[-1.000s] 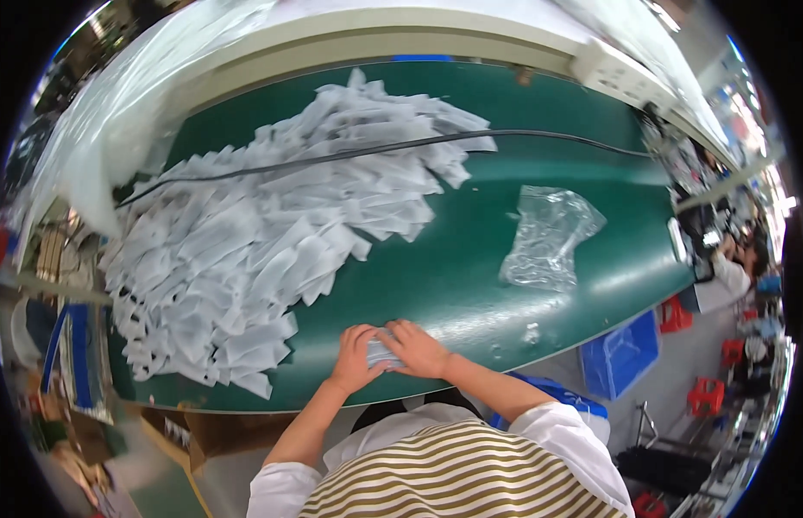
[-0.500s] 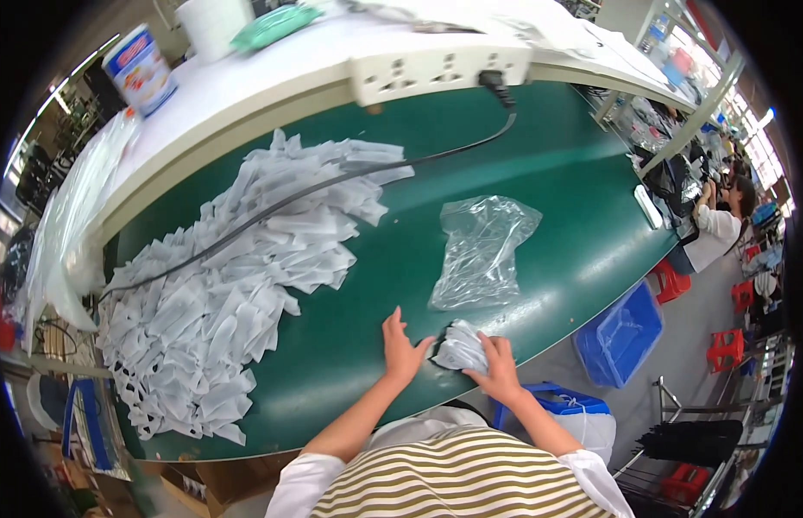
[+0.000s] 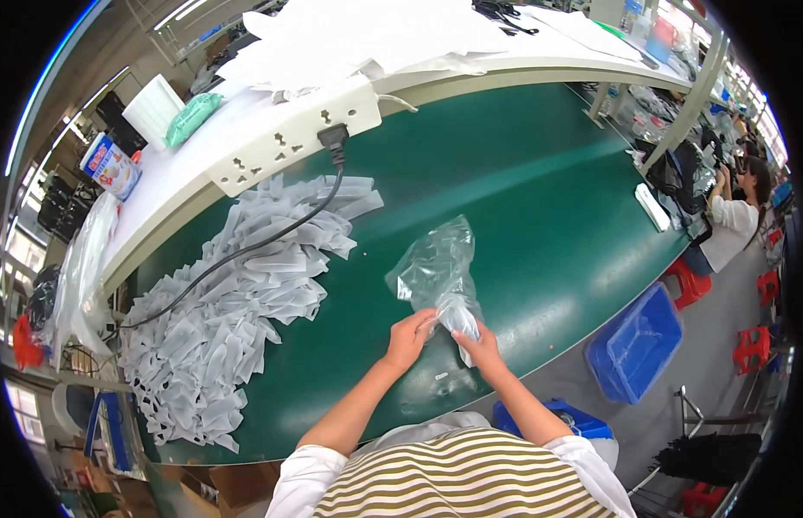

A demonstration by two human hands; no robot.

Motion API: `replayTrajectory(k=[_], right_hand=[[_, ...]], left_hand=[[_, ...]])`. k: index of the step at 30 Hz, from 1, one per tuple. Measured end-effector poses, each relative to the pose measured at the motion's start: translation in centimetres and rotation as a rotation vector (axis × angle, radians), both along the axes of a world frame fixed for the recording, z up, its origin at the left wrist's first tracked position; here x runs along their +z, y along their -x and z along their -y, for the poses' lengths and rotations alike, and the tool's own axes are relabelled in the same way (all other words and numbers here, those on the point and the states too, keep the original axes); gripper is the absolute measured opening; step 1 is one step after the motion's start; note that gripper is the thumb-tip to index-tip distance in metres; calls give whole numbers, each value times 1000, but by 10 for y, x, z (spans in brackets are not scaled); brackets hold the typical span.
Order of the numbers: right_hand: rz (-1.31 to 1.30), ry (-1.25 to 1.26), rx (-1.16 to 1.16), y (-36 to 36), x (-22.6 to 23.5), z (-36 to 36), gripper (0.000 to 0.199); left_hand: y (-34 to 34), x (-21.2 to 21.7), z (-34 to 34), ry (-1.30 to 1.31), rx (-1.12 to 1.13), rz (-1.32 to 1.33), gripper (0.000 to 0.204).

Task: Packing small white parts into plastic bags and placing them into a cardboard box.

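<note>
Head view, only one. Landmark: the clear plastic bag (image 3: 436,272) lying on the green tabletop (image 3: 539,173).

Left hand (image 3: 410,338) sits at the bag's near end, fingers curled and pinched on the bag's edge. Grip closed on the film, apparently to keep the mouth from sliding. Right hand (image 3: 479,347) is just right of it, also at the near end, fingers closed around a small white-grey bundle (image 3: 458,318) at the bag mouth. The bundle looks like strips, but whether it is inside the film or only against it cannot be told. The two hands nearly touch, both at the tabletop's near edge, close to the body, so the bag's far end trails away from the person, slack and crumpled.

Well left of the bag: big loose heap of white strips (image 3: 220,319), spread flat, within the left arm's reach. A black cable (image 3: 272,237) runs across the heap up to a white power strip (image 3: 289,142) beyond the bag, on the raised white ledge.

Right of the bag and below the tabletop edge: blue bin (image 3: 634,341) on the floor. Far right, another person (image 3: 733,220) at their own station, hands not involved here.
</note>
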State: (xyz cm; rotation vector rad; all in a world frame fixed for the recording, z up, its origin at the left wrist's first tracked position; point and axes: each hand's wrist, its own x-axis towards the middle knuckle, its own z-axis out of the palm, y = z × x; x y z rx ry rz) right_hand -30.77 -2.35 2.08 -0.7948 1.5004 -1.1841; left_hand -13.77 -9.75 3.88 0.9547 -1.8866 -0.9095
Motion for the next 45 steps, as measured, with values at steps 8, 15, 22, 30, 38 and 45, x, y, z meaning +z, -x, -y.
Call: replayTrajectory(k=[8,15,22,30,38,45], right_hand=[[695,-19,-95,-24,-38,33,56],[-767,325,119,-33,-17,28,67],[-815,284,-26,-37,-9,42,79],[-1238,309,91,-12,-22,84,74],[-1376,303,12,75,-25,104,82],[-801,284,278,195,-110,13,66]], left_hand=[[6,56,-18,-71,-296,191,37],[7,64,-39,-3,-345,311,38],[20,78,-82,-304,-368,296,36],[50,76,-102,-216,-377,160,34],[48,82,-98,-433,-350,37,32],[11,283,-72,138,-715,-751,22]])
